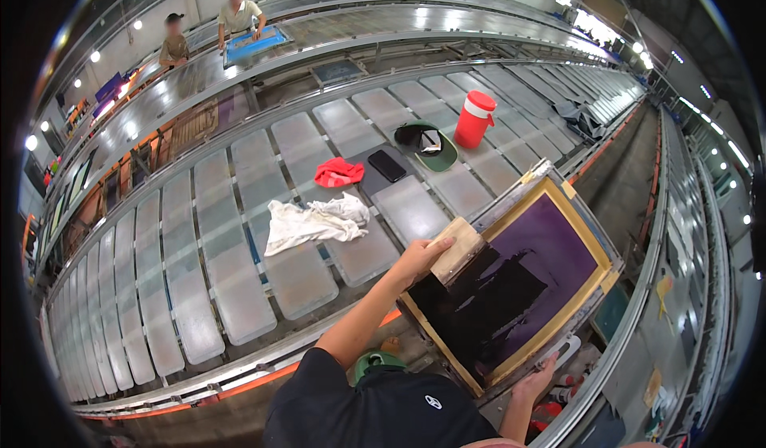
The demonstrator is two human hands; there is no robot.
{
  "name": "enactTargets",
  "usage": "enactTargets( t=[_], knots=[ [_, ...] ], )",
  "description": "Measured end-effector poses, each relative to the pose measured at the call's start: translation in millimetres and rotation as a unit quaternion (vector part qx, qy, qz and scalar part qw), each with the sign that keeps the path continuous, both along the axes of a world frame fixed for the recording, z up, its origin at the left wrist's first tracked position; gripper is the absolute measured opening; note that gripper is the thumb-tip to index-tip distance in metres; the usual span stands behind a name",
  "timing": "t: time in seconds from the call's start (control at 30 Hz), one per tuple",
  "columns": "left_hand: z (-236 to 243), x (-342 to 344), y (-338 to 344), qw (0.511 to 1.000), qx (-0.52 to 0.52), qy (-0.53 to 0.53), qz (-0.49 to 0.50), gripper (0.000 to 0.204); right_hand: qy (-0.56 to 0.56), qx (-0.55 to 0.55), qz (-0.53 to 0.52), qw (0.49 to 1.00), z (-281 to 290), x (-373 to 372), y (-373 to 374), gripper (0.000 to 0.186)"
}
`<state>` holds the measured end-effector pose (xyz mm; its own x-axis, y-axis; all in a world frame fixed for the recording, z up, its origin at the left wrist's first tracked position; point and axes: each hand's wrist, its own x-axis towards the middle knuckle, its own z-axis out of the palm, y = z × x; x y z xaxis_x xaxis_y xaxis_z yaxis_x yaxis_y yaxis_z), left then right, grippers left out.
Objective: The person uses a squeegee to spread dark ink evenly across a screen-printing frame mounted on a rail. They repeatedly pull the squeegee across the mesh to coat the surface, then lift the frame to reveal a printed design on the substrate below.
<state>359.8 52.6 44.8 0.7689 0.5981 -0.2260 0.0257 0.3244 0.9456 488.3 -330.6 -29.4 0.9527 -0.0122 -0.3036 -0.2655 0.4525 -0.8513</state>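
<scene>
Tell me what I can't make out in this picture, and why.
All in the head view:
- Most fingers of the left hand: hidden behind the wooden block it grips.
- Whatever lies directly beneath the screen frame: the frame covers it.
- The inside of the red jug: its lid closes it.
- The rest of the right arm: cut off by the lower edge.
</scene>
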Motion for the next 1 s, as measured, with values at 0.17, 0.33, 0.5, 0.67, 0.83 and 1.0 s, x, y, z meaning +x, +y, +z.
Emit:
enactTargets(
  t=[0.17,0.33,0.5,0.67,0.83,1.0],
  knots=[
    [-7.4,86.8,14.7,0.999,0.013,0.032,-0.034,0.068,-0.001,0.057,-0.018,0.998,-12.6,66.6,7.6,0.033],
    [-11.7,190.5,7.6,0.999,0.031,0.022,-0.032,0.066,-0.010,0.063,-0.006,0.998,-15.6,163.1,3.3,0.053],
    [-10.0,286.2,-6.9,0.999,0.036,0.015,0.022,0.064,-0.012,0.042,0.061,0.997,-6.5,278.1,-7.8,0.057],
    [10.8,380.0,-30.0,0.999,0.039,0.005,0.032,0.064,-0.011,0.022,0.014,1.000,18.5,364.7,-19.7,0.059],
    [6.6,453.5,-34.8,0.999,0.040,0.034,0.002,0.060,0.000,0.007,0.038,0.999,18.1,441.3,-30.2,0.065],
    [24.6,524.4,-35.0,0.998,0.028,0.055,0.009,0.063,0.030,0.053,0.040,0.997,14.8,522.2,-19.2,0.065]
  ],
)
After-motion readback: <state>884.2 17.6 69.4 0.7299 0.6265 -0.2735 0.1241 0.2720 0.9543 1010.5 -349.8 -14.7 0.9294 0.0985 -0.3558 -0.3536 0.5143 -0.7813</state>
